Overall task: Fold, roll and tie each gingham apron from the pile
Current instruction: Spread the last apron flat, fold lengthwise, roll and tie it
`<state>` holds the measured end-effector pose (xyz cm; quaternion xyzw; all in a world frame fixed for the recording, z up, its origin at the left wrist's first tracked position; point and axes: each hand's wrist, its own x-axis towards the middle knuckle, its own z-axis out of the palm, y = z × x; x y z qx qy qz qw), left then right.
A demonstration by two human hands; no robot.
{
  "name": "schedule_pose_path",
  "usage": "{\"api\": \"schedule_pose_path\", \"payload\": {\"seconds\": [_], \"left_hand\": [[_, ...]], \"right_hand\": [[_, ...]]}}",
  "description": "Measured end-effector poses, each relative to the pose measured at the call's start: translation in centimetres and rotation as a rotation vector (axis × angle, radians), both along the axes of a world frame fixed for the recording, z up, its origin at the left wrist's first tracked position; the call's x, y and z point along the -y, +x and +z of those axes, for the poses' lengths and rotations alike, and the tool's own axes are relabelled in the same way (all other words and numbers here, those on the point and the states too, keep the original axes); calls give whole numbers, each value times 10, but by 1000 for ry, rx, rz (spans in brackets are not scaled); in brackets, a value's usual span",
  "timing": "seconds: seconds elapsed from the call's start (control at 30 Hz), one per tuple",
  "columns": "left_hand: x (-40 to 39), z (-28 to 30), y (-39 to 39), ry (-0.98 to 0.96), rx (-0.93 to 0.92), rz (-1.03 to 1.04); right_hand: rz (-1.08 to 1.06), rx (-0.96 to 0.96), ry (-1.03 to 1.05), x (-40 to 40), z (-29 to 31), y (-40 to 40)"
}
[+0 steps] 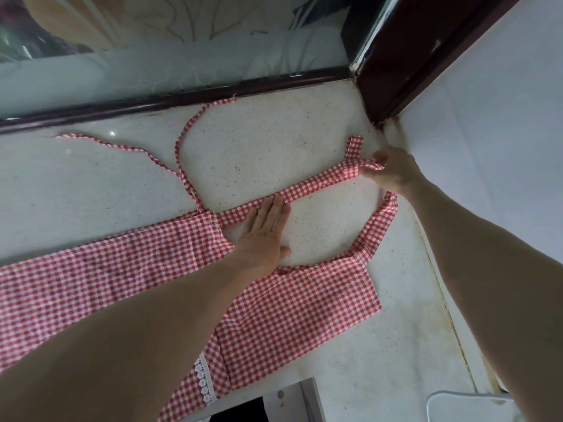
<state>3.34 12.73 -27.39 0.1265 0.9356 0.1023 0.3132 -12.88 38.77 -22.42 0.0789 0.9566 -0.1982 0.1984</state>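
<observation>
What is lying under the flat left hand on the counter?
The left hand presses its fingers on the apron's neck strap; the palm rests on the bare counter beside the apron. The strap part beneath the fingers is covered.

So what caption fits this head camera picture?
Left hand flattens red gingham apron strap; right hand pinches its end.

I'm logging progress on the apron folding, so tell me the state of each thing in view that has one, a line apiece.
Gingham apron: folded into a long band, lying flat on the counter, not yet rolled or tied.
Neck strap: stretched out flat, pressed by one hand, its end pinched by the other.
Waist ties: loose, trailing untied across the counter.
Left hand: flat, fingers straight, pressing the strap.
Right hand: pinching the strap's far end.
</observation>
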Motion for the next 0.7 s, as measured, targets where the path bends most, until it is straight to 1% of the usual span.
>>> {"api": "schedule_pose_path", "payload": {"seconds": [0.07, 0.13, 0.23, 0.33, 0.4, 0.5, 0.63, 0.67, 0.7], "left_hand": [[0, 0, 0, -1, 5, -2], [1, -1, 0, -1, -3, -5], [1, 0, 0, -3, -6, -10], [2, -2, 1, -3, -15, -11], [3, -4, 1, 3, -20, -10], [3, -5, 0, 11, -19, -8], [3, -5, 1, 5, -10, -11], [2, -5, 0, 2, -14, -13], [2, -5, 0, -2, -19, -14]], "right_hand": [[-82, -212, 43, 1, -3, 6], [-44, -351, 150, 5, -6, 13], [86, -347, 275, 2, -13, 24], [149, -310, 393, -4, -24, 27], [142, -281, 424, -3, -34, 28], [-17, -232, 362, 4, -43, 27], [-217, -99, 172, 3, -40, 17], [-292, -103, 96, 4, -35, 19], [-384, -149, 33, 7, -30, 24]]}}
